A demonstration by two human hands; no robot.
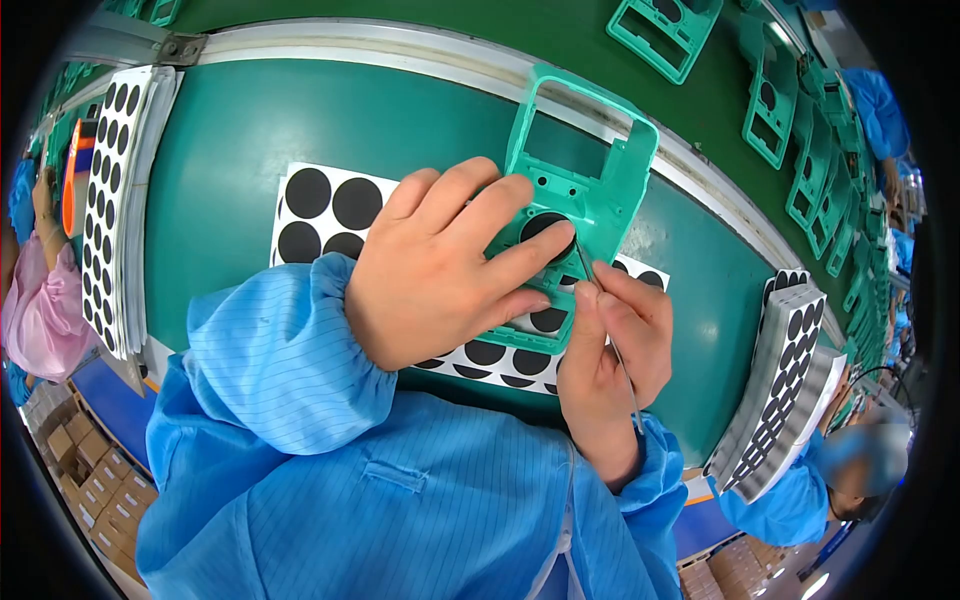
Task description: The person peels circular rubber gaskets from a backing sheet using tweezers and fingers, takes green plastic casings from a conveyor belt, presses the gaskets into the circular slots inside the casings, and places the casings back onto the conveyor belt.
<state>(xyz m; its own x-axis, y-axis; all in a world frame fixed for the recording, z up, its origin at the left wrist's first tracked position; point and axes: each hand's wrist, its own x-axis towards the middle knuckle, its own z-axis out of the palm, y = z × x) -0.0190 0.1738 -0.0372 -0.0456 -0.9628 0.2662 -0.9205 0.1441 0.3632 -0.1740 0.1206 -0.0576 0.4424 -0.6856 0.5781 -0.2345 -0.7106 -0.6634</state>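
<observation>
A green plastic housing (606, 200) with a large rectangular opening lies tilted over the sheets in front of me. A black round disc (545, 226) sits in its middle, partly covered by my fingers. My left hand (455, 255) grips the housing's left side, with its index fingertip on the disc and its thumb lower down. Between the thumb and fingers of my right hand (615, 345) is a thin metal tool (622, 362); its tip reaches the disc's right edge. Whether it has one prong or two, I cannot tell. White sheets with black round stickers (308, 192) lie beneath.
Stacks of sticker sheets stand at left (110, 210) and right (785, 385) of the green work surface (235, 120). Beyond a metal rail (400, 45), more green housings (668, 35) lie on a darker green surface. Co-workers are on both sides.
</observation>
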